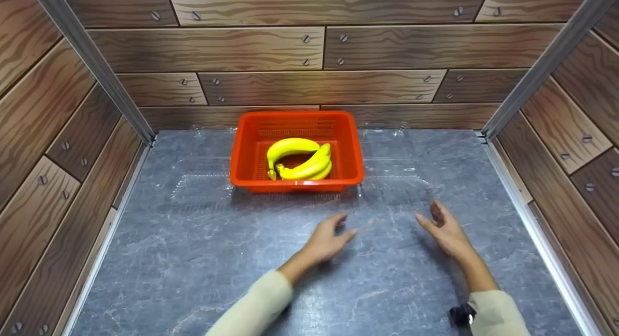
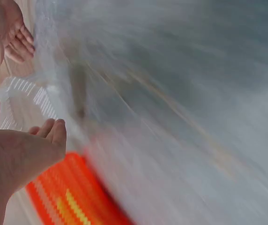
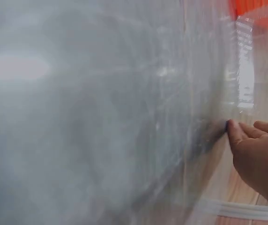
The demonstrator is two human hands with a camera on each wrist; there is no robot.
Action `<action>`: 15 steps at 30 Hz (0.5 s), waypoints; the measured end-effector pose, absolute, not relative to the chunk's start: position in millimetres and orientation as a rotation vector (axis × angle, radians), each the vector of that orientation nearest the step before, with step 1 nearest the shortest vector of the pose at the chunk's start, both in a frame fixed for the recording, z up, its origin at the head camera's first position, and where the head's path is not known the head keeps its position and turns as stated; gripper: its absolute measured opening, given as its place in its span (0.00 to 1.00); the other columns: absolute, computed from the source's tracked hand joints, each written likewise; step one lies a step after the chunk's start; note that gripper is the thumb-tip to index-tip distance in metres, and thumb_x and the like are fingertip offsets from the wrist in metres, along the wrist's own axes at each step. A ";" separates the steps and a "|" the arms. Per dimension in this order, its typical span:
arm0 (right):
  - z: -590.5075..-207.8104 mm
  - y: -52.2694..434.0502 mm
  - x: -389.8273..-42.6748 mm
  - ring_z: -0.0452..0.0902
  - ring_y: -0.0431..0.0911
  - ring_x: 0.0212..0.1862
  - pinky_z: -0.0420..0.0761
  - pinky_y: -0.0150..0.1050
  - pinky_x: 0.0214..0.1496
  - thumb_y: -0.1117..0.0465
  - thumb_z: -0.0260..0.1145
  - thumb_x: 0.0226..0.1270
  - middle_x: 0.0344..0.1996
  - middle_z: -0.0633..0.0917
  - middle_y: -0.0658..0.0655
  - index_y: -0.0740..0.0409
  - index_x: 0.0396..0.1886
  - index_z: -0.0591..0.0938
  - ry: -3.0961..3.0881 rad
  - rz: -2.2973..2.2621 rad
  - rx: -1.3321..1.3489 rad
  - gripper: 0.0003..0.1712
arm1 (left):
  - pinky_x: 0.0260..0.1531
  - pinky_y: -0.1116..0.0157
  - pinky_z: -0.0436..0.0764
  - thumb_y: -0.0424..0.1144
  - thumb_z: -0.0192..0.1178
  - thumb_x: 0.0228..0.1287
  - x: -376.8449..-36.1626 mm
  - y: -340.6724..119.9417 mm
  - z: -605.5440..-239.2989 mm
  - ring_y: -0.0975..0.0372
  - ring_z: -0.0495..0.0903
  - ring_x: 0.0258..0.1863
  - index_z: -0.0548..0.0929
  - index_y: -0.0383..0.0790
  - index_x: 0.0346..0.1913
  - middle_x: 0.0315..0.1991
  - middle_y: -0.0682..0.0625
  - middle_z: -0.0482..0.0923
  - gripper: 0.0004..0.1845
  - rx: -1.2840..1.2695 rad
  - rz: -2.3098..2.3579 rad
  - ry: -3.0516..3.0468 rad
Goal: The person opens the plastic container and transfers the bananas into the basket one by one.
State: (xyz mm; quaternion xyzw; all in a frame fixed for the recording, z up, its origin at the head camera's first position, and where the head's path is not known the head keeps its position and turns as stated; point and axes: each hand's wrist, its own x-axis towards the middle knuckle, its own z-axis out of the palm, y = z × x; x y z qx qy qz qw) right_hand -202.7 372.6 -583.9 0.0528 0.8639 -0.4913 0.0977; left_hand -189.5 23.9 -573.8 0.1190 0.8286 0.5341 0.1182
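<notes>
Fingers (image 1: 344,225) of the left hand (image 1: 325,241) straight and loosely apart, holding nothing, palm turned toward the other hand. Fingers (image 1: 435,211) of the right hand (image 1: 447,234) likewise relaxed and slightly spread, gripping nothing, palm facing inward. Both hands raised just above the grey marbled tabletop (image 1: 193,258), apart from each other, with cream sleeves (image 1: 256,302) running back toward the near edge. Between and beyond the fingertips, a clear plastic container (image 1: 387,191) lying on the tabletop, nearly invisible in the head view; ribbed transparent rim seen near the left hand (image 2: 26,154) in the left wrist view as clear plastic container (image 2: 28,96). Cannot tell whether either hand touches it. In the right wrist view, thumb and fingertips of the right hand (image 3: 258,154) close against a clear sheet, much of that picture blurred.

Farther out, beyond the plastic, an orange basket (image 1: 296,181) near the back wall, just behind the container's far edge. Inside, a bunch of yellow bananas (image 1: 302,159) lying curved on the basket floor. Around everything, walls of wood-patterned panels (image 1: 319,51) dotted with screw heads, joined at the corners by grey metal rails (image 1: 96,70).
</notes>
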 end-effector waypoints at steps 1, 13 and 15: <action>-582.4 371.4 -198.0 0.55 0.74 0.83 0.62 0.63 0.85 0.46 0.64 0.81 0.84 0.53 0.77 0.68 0.87 0.41 2.570 -1.428 0.154 0.57 | 0.77 0.47 0.74 0.50 0.64 0.77 -185.5 13.3 -572.7 0.43 0.79 0.72 0.73 0.29 0.75 0.72 0.34 0.78 0.34 0.374 1.553 2.445; -571.6 347.1 -161.3 0.62 0.77 0.79 0.67 0.71 0.79 0.43 0.65 0.79 0.84 0.58 0.72 0.63 0.87 0.53 2.726 -1.298 0.052 0.52 | 0.74 0.39 0.74 0.46 0.64 0.77 -160.4 -78.7 -569.6 0.38 0.78 0.70 0.76 0.29 0.71 0.69 0.31 0.80 0.30 0.411 1.402 2.773; -570.5 338.5 -160.3 0.63 0.77 0.78 0.68 0.73 0.78 0.43 0.66 0.79 0.84 0.60 0.72 0.61 0.87 0.56 2.755 -1.284 0.016 0.50 | 0.74 0.37 0.72 0.47 0.64 0.76 -158.0 -86.4 -570.7 0.37 0.78 0.70 0.77 0.28 0.71 0.69 0.31 0.80 0.30 0.422 1.340 2.840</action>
